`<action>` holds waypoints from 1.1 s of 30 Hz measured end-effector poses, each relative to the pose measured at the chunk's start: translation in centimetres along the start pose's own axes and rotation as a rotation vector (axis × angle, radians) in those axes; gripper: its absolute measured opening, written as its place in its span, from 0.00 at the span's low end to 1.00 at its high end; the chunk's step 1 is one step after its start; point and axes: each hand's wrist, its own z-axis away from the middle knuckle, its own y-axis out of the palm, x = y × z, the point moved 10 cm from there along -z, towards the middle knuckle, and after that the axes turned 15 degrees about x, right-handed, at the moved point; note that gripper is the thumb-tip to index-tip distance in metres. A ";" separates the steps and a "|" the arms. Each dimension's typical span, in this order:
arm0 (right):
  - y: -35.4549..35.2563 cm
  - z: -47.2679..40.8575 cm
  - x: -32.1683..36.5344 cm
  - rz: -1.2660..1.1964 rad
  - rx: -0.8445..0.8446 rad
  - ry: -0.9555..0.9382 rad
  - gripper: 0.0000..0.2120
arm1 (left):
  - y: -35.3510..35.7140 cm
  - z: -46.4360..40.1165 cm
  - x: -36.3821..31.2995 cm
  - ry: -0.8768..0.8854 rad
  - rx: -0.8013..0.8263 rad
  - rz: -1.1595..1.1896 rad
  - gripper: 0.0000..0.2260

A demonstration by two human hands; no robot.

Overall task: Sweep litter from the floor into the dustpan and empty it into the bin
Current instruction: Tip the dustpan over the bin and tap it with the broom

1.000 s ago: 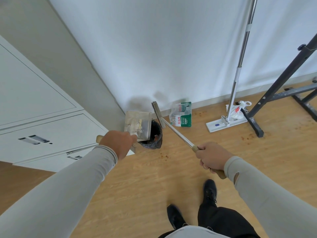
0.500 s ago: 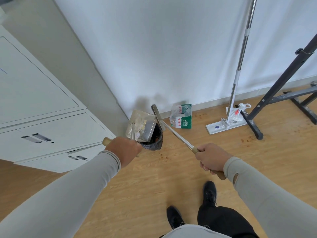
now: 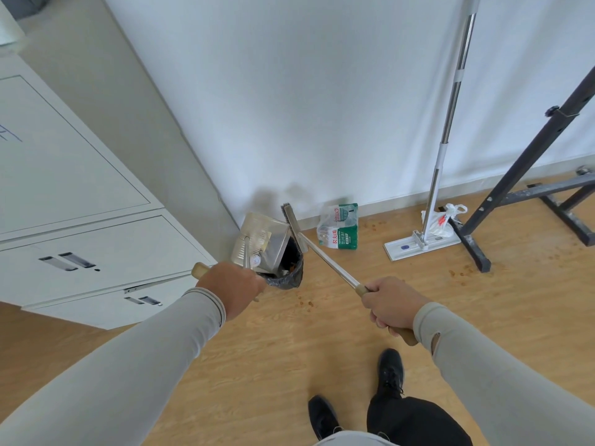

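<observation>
My left hand [image 3: 232, 287] grips the wooden handle of a metal dustpan [image 3: 261, 243], which is tilted over a small bin [image 3: 291, 278] lined with a black bag in the corner by the wall. Orange and white bits lie inside the bin. My right hand [image 3: 389, 304] grips the wooden end of a metal-handled broom [image 3: 325, 255]; its dark brush head [image 3: 289, 217] is raised above the bin's right side, close to the dustpan's edge. Orange litter crumbs [image 3: 306, 303] lie on the wooden floor just right of the bin.
A white filing cabinet [image 3: 80, 226] stands at the left. Against the wall sit a green-and-white package [image 3: 338, 230], a flat mop [image 3: 421, 244] with a plastic bag [image 3: 439, 222], and a black metal rack [image 3: 515, 188]. More crumbs [image 3: 460, 272] lie near the rack's foot. My black shoes [image 3: 389, 371] are below.
The dustpan has tipped further over the bin and my left hand has shifted slightly down and right. The broom and my right hand have barely moved.
</observation>
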 end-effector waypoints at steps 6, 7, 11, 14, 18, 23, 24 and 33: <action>0.0 0.0 0.1 -0.006 0.002 0.001 0.09 | -0.5 0.3 0.1 -0.003 -0.012 -0.006 0.15; 0.0 0.0 0.1 -0.012 -0.001 -0.005 0.10 | -0.4 0.3 0.3 -0.015 -0.004 0.000 0.15; 0.2 -0.1 0.2 -0.033 -0.006 -0.020 0.10 | -0.8 0.6 0.7 -0.044 -0.006 0.015 0.15; 0.4 -0.1 0.4 -0.047 -0.004 -0.035 0.10 | -1.0 0.8 0.6 -0.042 -0.014 0.001 0.14; 0.3 -0.3 0.3 -0.118 -0.029 -0.054 0.13 | -1.0 0.8 0.9 -0.051 -0.019 0.032 0.15; 0.4 -0.4 0.1 -0.163 -0.034 -0.075 0.15 | -1.2 0.8 0.8 -0.026 -0.067 0.002 0.15; 0.5 -0.5 0.0 -0.171 -0.035 -0.081 0.15 | -1.2 0.7 0.8 -0.028 -0.075 -0.007 0.15; 1.4 -0.9 -0.4 -0.202 -0.003 -0.110 0.12 | -0.7 0.6 -0.4 -0.061 -0.114 0.023 0.13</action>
